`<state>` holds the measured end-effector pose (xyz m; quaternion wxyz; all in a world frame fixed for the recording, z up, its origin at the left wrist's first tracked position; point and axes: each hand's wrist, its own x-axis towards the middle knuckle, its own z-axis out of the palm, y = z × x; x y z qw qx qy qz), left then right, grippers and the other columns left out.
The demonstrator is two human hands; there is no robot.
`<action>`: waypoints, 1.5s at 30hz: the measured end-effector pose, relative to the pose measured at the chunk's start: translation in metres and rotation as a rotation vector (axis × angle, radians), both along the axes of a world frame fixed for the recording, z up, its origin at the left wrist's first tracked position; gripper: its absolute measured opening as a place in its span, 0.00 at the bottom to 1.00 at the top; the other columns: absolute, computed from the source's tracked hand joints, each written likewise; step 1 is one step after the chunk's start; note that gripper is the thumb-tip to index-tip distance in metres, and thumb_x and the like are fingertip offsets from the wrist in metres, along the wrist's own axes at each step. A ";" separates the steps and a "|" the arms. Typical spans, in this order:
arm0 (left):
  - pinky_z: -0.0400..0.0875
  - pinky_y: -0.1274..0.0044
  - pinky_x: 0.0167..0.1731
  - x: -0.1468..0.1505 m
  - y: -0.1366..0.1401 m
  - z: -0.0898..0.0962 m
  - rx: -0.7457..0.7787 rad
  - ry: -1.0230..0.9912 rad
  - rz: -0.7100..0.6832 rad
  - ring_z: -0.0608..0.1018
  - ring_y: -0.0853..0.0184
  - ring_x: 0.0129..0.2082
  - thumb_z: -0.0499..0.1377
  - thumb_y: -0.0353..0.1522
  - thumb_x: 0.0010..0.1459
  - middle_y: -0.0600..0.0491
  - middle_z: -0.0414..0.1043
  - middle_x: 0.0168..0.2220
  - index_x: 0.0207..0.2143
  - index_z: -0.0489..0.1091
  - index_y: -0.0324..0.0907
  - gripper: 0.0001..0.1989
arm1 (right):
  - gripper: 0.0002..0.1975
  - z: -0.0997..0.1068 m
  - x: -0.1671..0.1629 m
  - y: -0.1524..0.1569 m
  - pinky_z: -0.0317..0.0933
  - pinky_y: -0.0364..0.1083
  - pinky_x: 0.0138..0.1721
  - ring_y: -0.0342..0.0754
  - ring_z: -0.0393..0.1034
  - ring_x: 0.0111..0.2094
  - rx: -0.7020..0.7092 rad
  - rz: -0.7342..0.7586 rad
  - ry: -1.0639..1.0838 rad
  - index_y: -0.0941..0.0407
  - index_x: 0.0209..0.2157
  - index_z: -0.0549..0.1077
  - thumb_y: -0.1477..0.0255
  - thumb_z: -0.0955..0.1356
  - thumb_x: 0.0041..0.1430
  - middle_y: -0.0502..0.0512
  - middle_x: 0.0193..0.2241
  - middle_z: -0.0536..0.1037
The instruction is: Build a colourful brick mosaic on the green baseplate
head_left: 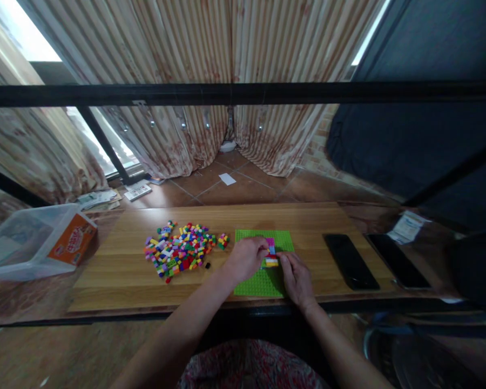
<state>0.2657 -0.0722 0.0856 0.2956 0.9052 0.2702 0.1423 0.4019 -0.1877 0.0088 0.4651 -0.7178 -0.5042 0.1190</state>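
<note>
A green studded baseplate [243, 287] lies on the wooden board in front of me, with a small cluster of toy building bricks [271, 263] in pink, blue, red, white and yellow near its middle. My left hand [248, 258] reaches over the plate's left side, its fingers pinched together at the cluster's upper left; what they hold is hidden. At the cluster's right edge is my right hand [296, 276], closed, with thumb and forefinger touching the bricks beside a red piece. Whether it grips a separate brick is too small to tell.
A heap of loose coloured bricks [182, 248] spreads over the board's left half. One black brick [208, 265] lies apart from it. Further left stands a clear plastic bin [28, 243] with an orange label. Two dark phone-like slabs [350, 261] lie on the right.
</note>
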 end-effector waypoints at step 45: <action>0.69 0.65 0.44 0.010 -0.055 -0.042 0.436 0.162 0.144 0.70 0.58 0.44 0.50 0.27 0.61 0.42 0.69 0.44 0.44 0.69 0.36 0.12 | 0.21 -0.002 0.002 0.007 0.61 0.51 0.41 0.52 0.68 0.37 -0.038 -0.047 -0.006 0.56 0.33 0.74 0.55 0.59 0.62 0.58 0.32 0.76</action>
